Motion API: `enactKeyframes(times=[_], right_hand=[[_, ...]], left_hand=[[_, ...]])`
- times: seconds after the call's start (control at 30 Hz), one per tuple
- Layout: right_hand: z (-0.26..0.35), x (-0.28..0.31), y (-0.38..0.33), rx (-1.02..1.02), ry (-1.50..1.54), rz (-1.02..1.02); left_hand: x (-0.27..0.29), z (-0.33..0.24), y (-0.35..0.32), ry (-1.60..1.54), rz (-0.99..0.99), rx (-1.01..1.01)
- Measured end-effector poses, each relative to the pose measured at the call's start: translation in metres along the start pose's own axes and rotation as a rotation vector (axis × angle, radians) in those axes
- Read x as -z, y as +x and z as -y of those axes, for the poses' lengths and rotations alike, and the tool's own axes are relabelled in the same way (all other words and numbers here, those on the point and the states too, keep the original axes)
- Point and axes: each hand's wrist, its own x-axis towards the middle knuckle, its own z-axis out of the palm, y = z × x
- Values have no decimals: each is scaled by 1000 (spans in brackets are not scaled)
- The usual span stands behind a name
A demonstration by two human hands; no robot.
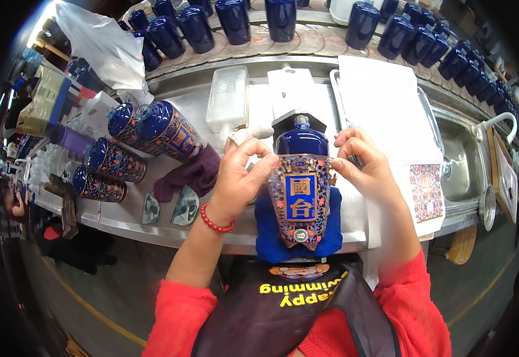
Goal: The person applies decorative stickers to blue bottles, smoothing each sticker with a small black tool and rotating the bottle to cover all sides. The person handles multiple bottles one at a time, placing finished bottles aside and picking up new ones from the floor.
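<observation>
A dark blue glass bottle (301, 143) lies tilted in front of me, its clear neck pointing away, over a folded blue cloth (265, 223). A colourful floral decal (276, 199) with a blue and gold panel covers its front, and its upper edge runs straight across below the shoulder. My left hand (243, 172) pinches that edge at the left corner between thumb and finger. At the right corner, my right hand (363, 163) does the same, its other fingers curled. A dark angular rest (319, 123) shows behind the bottle neck.
Several decorated bottles (173, 134) lean at the left beside a purple cloth (191, 175). A clear rectangular container (227, 98) stands behind my left hand. White sheets (384, 101) and a printed decal sheet (426, 190) lie right, before a sink (459, 149). Plain blue bottles (281, 21) line a conveyor.
</observation>
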Motion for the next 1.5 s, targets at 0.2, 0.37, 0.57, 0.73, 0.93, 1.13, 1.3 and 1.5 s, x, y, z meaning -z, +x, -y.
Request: enactKeyframes(times=[0.2,0.37,0.57,0.73,0.93,1.13,1.3,1.5], right_hand=[[5,5,10,-18,-27,-21],[0,6,20,-4,-55,-13],[-11,4,27,9,-83,-1],[-1,-9,18,126,-370,-276],[12,-35,-22,222,-515,-110],[4,-40,-21,196,-450,-113],[0,-37,-26,204,-427,-94],[-10,-38,-38,288,-353,-56]], left_hand=[[-2,2,10,56,-53,-36],[-4,6,20,81,-67,-67],[-5,11,25,77,-65,-42],[-12,7,14,253,-347,-153],[-33,6,-28,597,-102,-400],[-32,12,-23,525,-98,-427],[-30,20,-26,407,-53,-424],[-34,35,-35,400,-38,-497]])
